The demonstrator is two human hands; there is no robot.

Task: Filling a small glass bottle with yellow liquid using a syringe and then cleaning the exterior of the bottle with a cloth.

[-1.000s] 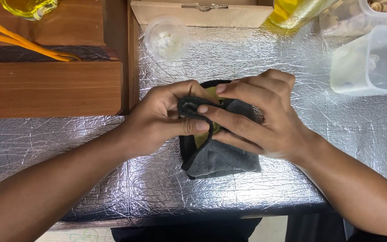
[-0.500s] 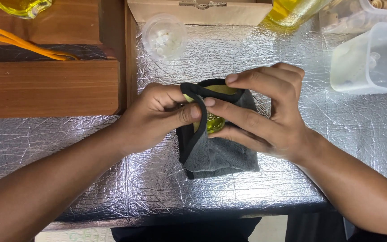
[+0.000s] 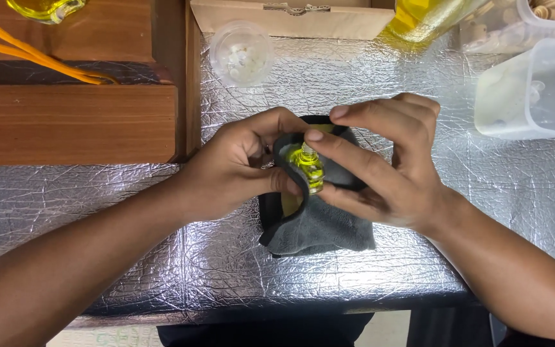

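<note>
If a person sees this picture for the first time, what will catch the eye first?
First, the small bottle of bright yellow liquid at the centre, sitting in a dark grey cloth pouch and held by the left hand and the right hand. Next, the shiny crinkled silver foil covering the table. At the upper right stands a clear plastic tub.

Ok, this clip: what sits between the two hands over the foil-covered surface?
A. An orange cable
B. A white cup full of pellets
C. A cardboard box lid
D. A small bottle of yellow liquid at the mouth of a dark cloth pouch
D: the small bottle of yellow liquid shows in the open mouth of the dark cloth pouch, with the left hand and right hand gripping the pouch's rim.
</note>
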